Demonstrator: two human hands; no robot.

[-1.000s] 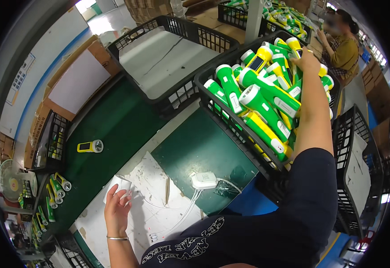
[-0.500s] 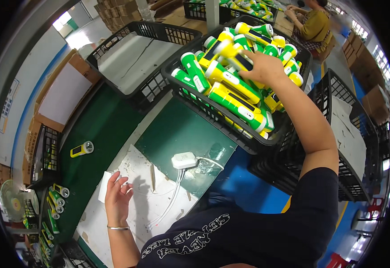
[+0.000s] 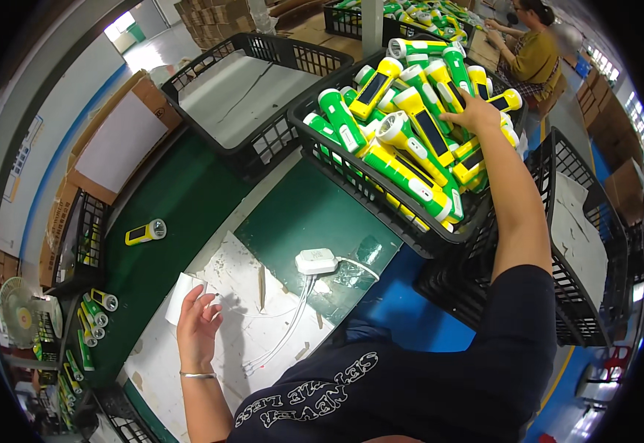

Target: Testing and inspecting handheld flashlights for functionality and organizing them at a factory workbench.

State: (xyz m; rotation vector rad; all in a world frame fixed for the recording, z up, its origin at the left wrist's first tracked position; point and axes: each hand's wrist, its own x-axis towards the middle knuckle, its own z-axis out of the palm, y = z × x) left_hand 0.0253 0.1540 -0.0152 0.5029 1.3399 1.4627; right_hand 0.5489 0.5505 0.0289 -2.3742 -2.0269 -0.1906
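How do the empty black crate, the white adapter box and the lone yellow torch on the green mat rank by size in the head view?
1. Empty black crate, clearly largest.
2. White adapter box and lone yellow torch: they look alike, and the box sits nearer the camera, so unranked.

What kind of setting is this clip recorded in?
Most likely a factory assembly or packing line. The right hand reaches into a black crate heaped with green and yellow flashlights, stacked cardboard boxes stand behind, and another worker sits by a similar crate.

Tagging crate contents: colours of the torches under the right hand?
Green and yellow bodies on the torches in the black crate; head view, the only one.
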